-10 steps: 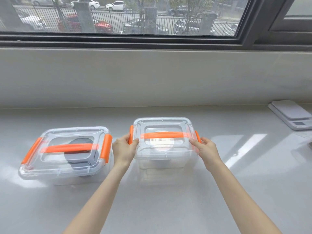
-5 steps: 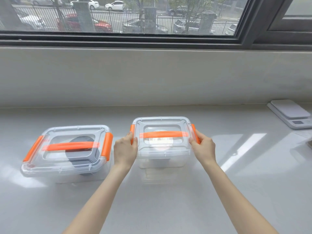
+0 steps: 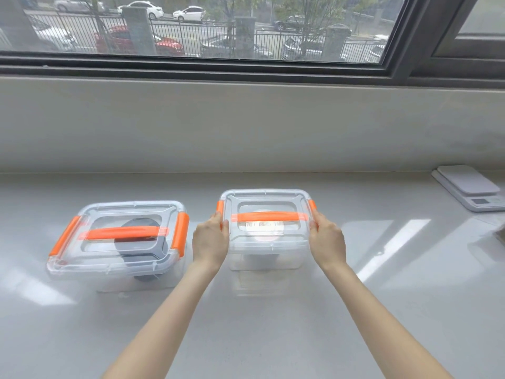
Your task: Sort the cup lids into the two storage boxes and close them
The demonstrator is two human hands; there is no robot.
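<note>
Head camera looked down at a pale shiny counter (image 3: pixel 273 337) under a window (image 3: pixel 191 26). Two see-through storage boxes stood on it, near each other but not touching. The left box (image 3: pixel 120 242) had its lid on and both orange side clips looked folded down. Dark cup lids (image 3: pixel 136 251) showed through its clear top. The right box (image 3: pixel 266 231) sat right in front of the person, and white cup lids (image 3: pixel 264 228) showed through its top, under the orange handle.

The left hand (image 3: pixel 210 243) pressed on the orange clip (image 3: pixel 219 207) on the box's left side. The right hand (image 3: pixel 326 237) pressed on the orange clip (image 3: pixel 312 205) on its right side. Both hands were curled around the box edges with fingers up on the clips. I could not tell if these clips had snapped fully shut.

The box looked light, because thin plastic lids weigh very little. It looked stiff but smooth, so it could slide on the shiny counter if pushed from one side only. Squeezing from both sides at once seemed the safe way. To carry it, the orange handle on top looked like the best spot to grab. A small white scale (image 3: pixel 472 187) sat far off to the right.
</note>
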